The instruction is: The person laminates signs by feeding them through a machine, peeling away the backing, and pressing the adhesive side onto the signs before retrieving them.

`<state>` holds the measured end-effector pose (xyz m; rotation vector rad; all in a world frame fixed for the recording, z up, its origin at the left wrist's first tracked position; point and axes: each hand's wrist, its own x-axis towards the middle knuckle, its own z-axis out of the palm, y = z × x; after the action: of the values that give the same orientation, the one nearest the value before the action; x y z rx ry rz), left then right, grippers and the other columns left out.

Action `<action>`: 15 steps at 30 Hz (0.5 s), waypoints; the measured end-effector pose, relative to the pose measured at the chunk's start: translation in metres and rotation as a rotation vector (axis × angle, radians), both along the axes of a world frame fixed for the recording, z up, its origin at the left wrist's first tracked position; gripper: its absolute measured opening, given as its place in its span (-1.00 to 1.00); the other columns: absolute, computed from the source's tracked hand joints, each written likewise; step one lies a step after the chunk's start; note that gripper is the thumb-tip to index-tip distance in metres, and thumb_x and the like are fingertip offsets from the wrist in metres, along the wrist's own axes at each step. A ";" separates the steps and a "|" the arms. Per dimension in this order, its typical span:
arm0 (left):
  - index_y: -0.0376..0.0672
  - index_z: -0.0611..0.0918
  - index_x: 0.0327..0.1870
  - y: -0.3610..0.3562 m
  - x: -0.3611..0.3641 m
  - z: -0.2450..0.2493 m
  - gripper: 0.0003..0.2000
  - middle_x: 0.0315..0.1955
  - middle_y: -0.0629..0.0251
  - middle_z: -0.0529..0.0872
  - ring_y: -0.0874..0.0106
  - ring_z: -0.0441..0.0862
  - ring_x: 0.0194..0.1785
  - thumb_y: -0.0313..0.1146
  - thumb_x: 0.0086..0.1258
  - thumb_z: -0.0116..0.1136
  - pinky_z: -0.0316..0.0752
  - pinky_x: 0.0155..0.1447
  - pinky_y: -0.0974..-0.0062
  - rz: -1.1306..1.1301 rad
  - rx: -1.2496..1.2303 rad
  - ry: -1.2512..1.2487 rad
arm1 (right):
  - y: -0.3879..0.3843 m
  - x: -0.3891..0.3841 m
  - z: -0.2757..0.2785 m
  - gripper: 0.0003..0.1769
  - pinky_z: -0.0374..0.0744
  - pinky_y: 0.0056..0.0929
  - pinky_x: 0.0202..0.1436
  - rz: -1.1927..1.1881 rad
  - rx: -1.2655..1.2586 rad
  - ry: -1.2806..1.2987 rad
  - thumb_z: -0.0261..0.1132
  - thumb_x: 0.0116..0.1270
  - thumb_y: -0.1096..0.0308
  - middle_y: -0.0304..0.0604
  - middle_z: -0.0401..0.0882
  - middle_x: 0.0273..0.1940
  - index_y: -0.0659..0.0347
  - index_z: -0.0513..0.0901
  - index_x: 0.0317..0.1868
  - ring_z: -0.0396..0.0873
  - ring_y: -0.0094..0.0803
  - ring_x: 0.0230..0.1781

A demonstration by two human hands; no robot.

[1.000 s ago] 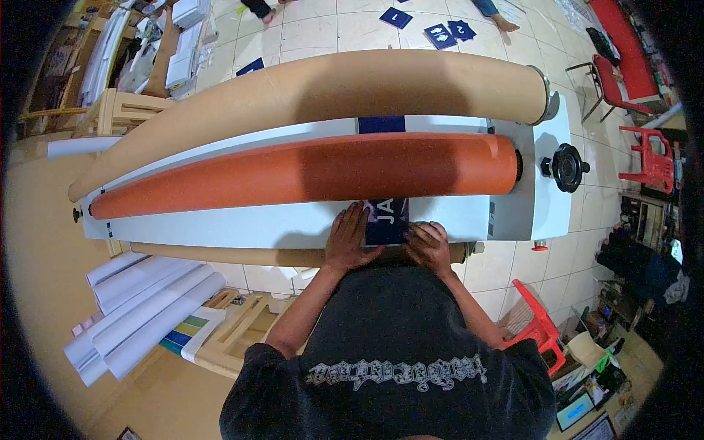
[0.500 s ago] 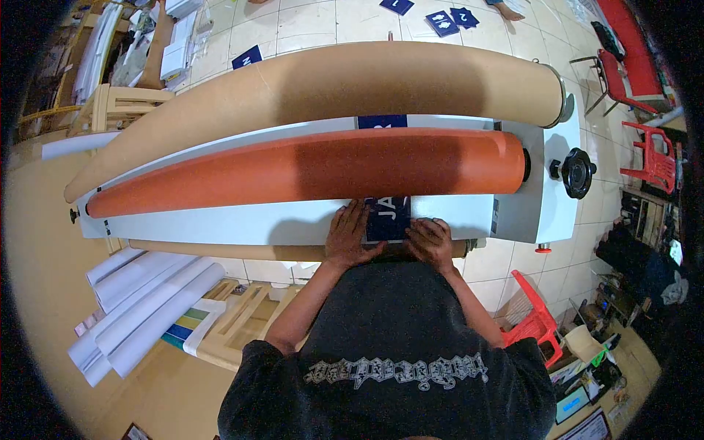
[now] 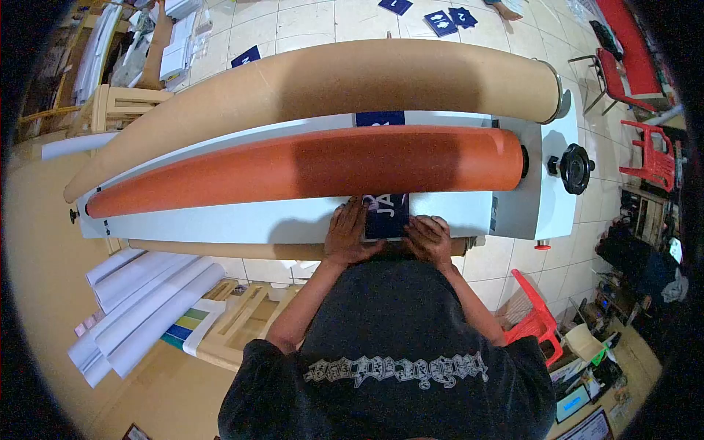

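A dark blue printed panel (image 3: 386, 217) with white letters reading "JA" lies on the white bed (image 3: 220, 227) of a roll laminator. Its far part runs under the orange roller (image 3: 220, 173), and a dark blue strip with lettering shows beyond the roller. My left hand (image 3: 347, 233) lies flat at the panel's left edge, fingers stretched toward the roller. At the right edge rests my right hand (image 3: 430, 240), its fingers slightly bent and touching the panel. The near edge of the panel is close to my body.
A brown roll (image 3: 330, 81) spans the machine behind the orange roller. On the right are a black handwheel (image 3: 576, 169) and a red button (image 3: 542, 247). White paper rolls (image 3: 147, 308) lie at lower left. Red chairs (image 3: 534, 315) and several dark blue cards (image 3: 441, 23) are around on the floor.
The view has shifted up very slightly. Both hands and the panel keep nearly the same place against the roller.
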<state>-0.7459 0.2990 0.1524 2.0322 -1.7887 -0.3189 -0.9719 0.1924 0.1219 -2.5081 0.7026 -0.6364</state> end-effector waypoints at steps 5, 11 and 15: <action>-0.35 0.34 0.30 0.001 -0.001 0.000 -0.12 0.35 -0.04 0.31 0.13 0.21 0.45 0.13 0.06 0.34 0.13 0.44 0.12 0.001 -0.008 -0.004 | 0.001 -0.001 0.001 -0.62 0.38 -0.20 0.22 0.004 -0.006 -0.006 0.46 0.04 0.27 -0.30 0.59 0.14 0.01 0.68 -0.06 0.46 -0.36 0.18; -0.36 0.33 0.31 0.001 0.000 -0.001 -0.10 0.36 -0.05 0.29 0.12 0.20 0.45 0.11 0.03 0.36 0.11 0.45 0.14 -0.011 -0.033 0.018 | 0.001 0.001 0.004 -0.64 0.33 -0.24 0.27 -0.007 0.003 -0.004 0.46 0.06 0.28 -0.29 0.59 0.13 0.06 0.71 -0.09 0.46 -0.41 0.17; -0.35 0.35 0.30 0.001 0.000 0.000 -0.10 0.35 -0.05 0.29 0.11 0.20 0.45 0.11 0.02 0.36 0.12 0.45 0.14 0.007 0.027 0.026 | 0.001 0.002 0.004 -0.65 0.35 -0.22 0.25 -0.011 0.006 0.003 0.46 0.05 0.28 -0.29 0.60 0.13 0.04 0.70 -0.09 0.45 -0.38 0.17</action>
<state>-0.7461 0.2997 0.1527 2.0432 -1.7709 -0.3677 -0.9697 0.1937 0.1257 -2.5016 0.7192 -0.6335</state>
